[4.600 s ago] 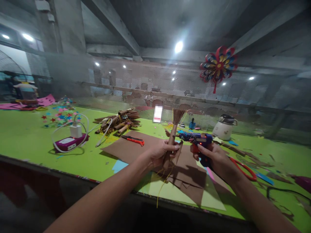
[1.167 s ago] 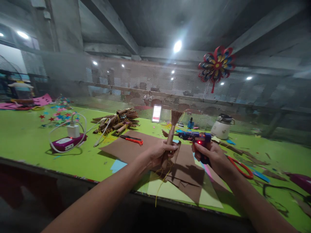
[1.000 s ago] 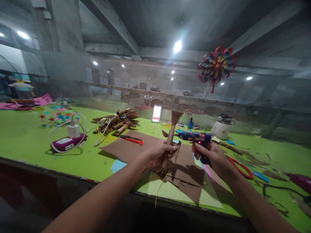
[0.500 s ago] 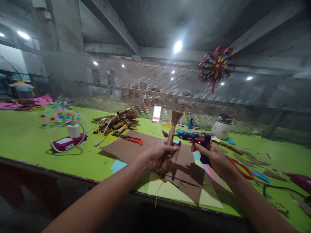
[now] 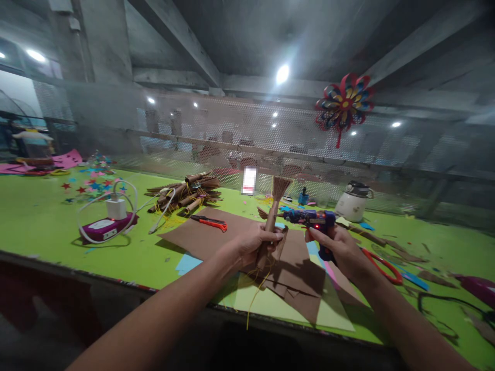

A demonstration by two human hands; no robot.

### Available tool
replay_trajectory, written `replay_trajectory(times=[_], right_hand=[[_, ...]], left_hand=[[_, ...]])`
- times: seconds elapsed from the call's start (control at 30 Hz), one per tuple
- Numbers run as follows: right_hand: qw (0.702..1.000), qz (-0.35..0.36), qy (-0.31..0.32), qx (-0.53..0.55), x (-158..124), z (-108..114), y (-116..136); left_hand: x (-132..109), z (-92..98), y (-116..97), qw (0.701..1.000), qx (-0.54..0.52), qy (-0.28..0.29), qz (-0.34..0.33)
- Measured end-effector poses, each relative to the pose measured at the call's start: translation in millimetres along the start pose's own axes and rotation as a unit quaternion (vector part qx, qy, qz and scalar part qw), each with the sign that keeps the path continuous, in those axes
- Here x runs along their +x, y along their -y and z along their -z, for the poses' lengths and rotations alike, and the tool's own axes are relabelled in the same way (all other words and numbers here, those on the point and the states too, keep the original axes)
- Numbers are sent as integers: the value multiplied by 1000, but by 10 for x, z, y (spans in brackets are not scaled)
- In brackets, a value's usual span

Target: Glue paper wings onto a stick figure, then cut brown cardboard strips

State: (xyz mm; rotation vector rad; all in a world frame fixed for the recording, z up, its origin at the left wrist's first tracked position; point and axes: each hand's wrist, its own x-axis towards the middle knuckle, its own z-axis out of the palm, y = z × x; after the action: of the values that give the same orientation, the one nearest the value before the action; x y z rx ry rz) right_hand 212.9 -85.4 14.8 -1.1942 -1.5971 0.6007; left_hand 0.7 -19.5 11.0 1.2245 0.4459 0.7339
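Observation:
My left hand (image 5: pixel 257 243) is closed around a rolled brown paper tube with a fringed, broom-like top (image 5: pixel 281 188), held tilted over the table. Yellow thread (image 5: pixel 258 293) hangs below the tube. In my right hand (image 5: pixel 340 245) is a dark blue glue gun (image 5: pixel 311 218) with a lit red light, a finger at its trigger. The gun's nozzle points left and meets or nearly meets the tube; I cannot tell which. Beneath my hands lie brown paper sheets (image 5: pixel 228 245) on pale yellow paper (image 5: pixel 270 304). A red-and-black utility knife (image 5: pixel 211 222) rests on the brown paper.
A pile of brown paper rolls (image 5: pixel 189 193) lies at the back left. Nearer left is a purple power strip (image 5: pixel 108 228) with a white plug and cable. Red-handled scissors (image 5: pixel 382 265) lie by my right forearm. A white flask (image 5: pixel 351 201) stands behind, with scraps around.

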Motion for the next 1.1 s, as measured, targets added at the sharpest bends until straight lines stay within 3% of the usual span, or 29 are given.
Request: replay_trajectory(times=[0.93, 1.1], right_hand=[[1000, 1, -2, 3, 0, -6, 21], [1000, -10, -2, 2, -6, -7, 20]], left_hand=[[-6, 9, 0, 1000, 18, -5, -5], [10, 33, 21, 1000, 18, 15, -7]])
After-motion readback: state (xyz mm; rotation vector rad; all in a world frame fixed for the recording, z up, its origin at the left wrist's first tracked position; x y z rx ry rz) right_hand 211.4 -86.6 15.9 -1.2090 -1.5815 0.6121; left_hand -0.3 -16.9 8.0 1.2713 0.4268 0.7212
